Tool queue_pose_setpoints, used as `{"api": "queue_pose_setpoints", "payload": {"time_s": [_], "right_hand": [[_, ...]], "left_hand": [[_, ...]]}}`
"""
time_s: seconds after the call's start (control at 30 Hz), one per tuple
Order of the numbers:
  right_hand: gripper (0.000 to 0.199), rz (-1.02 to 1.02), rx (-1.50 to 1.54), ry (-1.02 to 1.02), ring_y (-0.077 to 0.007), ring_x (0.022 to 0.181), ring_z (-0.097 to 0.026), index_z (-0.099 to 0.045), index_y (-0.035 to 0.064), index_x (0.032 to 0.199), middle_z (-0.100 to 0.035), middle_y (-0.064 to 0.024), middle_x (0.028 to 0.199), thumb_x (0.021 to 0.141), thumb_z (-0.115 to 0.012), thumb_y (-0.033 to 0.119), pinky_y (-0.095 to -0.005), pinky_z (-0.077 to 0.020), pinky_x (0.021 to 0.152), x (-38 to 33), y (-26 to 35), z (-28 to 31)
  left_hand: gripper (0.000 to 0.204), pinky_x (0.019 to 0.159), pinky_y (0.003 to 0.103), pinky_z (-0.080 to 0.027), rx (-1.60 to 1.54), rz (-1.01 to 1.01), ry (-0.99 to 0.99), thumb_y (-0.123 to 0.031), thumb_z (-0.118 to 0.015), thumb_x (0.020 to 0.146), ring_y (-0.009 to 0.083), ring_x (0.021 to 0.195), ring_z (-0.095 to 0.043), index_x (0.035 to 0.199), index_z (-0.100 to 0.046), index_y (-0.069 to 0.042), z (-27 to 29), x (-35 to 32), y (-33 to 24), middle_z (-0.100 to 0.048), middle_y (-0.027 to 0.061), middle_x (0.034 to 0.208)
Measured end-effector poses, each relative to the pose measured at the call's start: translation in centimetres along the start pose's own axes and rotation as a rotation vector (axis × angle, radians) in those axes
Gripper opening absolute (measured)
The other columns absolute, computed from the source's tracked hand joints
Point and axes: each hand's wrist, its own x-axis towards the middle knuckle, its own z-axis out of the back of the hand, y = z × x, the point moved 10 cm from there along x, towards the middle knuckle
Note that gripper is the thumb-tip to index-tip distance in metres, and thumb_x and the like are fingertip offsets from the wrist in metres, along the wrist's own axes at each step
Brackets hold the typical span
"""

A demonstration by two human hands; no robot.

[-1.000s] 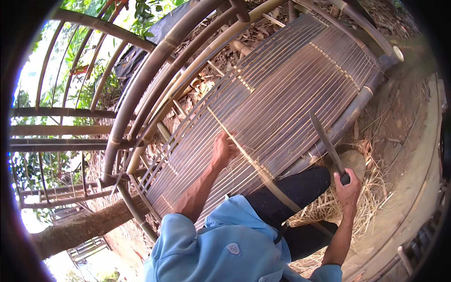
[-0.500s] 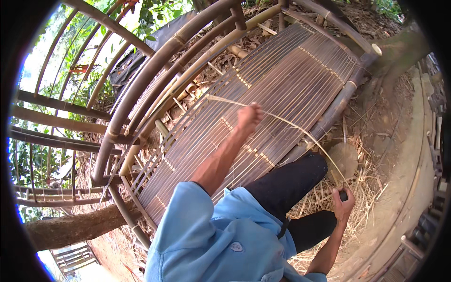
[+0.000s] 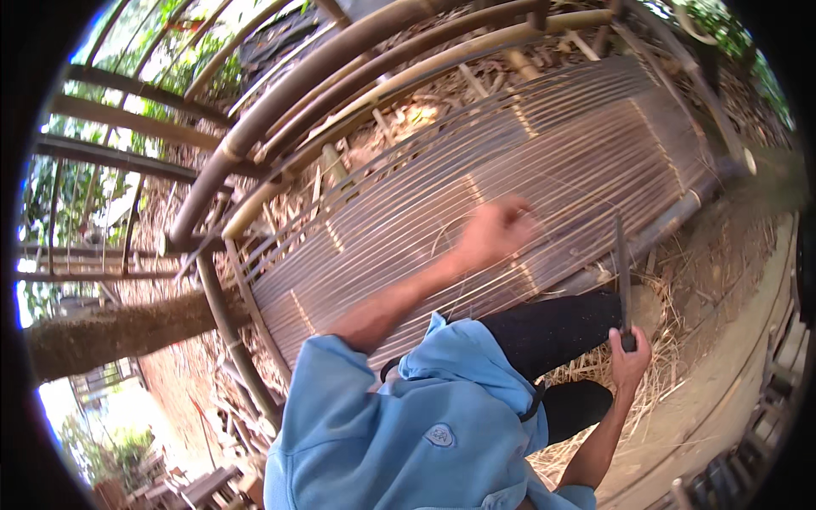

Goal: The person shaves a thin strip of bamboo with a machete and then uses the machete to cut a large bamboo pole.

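In my right hand [image 3: 630, 360], at the lower right beside my knee, a knife [image 3: 623, 268] is gripped by its dark handle. Its long narrow blade points up, across the near edge of a bamboo slat bench [image 3: 408, 229]. My left hand [image 3: 500, 228] hovers over the middle of the bench seat. Motion smears its fingers, so I cannot make out whether they hold anything. Thin dark slats run along the seat, crossed by rows of pale lashings [image 3: 524, 119]. A thin curved strand shows faintly near my left wrist.
Thick bamboo rails [image 3: 340, 59] form the bench's back on the far side. Pale shavings [image 3: 667, 327] litter the ground around my right hand. A tree trunk [image 3: 127, 336] stretches in from the left. Dark pieces [image 3: 731, 472] lie at the lower right edge.
The long pale strip stretched between my hands is no longer seen there. My left hand has shifted right and slightly down in view. The knife blade now shows upright; the view has turned.
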Motion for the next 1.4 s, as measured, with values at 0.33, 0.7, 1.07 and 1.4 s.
{"api": "queue_pose_setpoints", "payload": {"time_s": [0.33, 0.7, 1.07, 1.4], "right_hand": [[0.034, 0.657, -0.273, 0.498, -0.0338, 0.095, -0.061, -0.069, 0.0022, 0.092, -0.059, -0.0131, 0.099, 0.064, -0.086, 0.012, -0.0428, -0.0494, 0.083, 6.6, 19.7, -18.4], [0.052, 0.728, -0.229, 0.6, -0.037, 0.123, -0.058, -0.063, 0.0039, 0.128, -0.063, -0.0183, 0.129, 0.079, -0.078, 0.012, -0.0442, -0.0454, 0.106, 10.8, 34.8, -28.2], [0.051, 1.031, -0.632, 0.538, -0.0346, 0.123, -0.053, -0.061, 0.0051, 0.129, -0.062, -0.0156, 0.126, 0.091, -0.072, 0.038, -0.0465, -0.0348, 0.108, 13.1, 43.8, -42.1], [0.06, 0.713, -0.616, 0.824, -0.0347, 0.101, -0.055, -0.069, -0.0007, 0.101, -0.065, -0.0175, 0.101, 0.074, -0.084, 0.051, -0.047, -0.0431, 0.094, 16.9, 43.6, -44.1]], "left_hand": [[0.076, 0.104, 0.05, -0.039, 0.803, 0.535, -1.035, -0.043, -0.072, 0.086, 0.0392, 0.123, -0.045, 0.141, -0.044, 0.002, 33.7, -22.1, 29.1, -0.05, 0.0247, 0.128], [0.073, 0.124, 0.055, -0.009, 0.909, 0.858, -1.22, -0.059, -0.051, 0.099, 0.0411, 0.153, -0.016, 0.161, -0.03, -0.026, 39.0, -31.4, 37.1, -0.025, 0.0218, 0.163], [0.065, 0.124, 0.056, -0.009, 0.754, 0.844, -1.239, -0.052, -0.059, 0.097, 0.0421, 0.151, -0.017, 0.131, -0.055, 0.003, 40.0, -31.4, 36.9, -0.031, 0.0274, 0.154], [0.072, 0.124, 0.055, -0.011, 0.736, 0.87, -1.227, -0.053, -0.059, 0.096, 0.0449, 0.152, -0.017, 0.142, -0.047, 0.001, 39.9, -31.6, 38.0, -0.028, 0.0318, 0.158]]}}
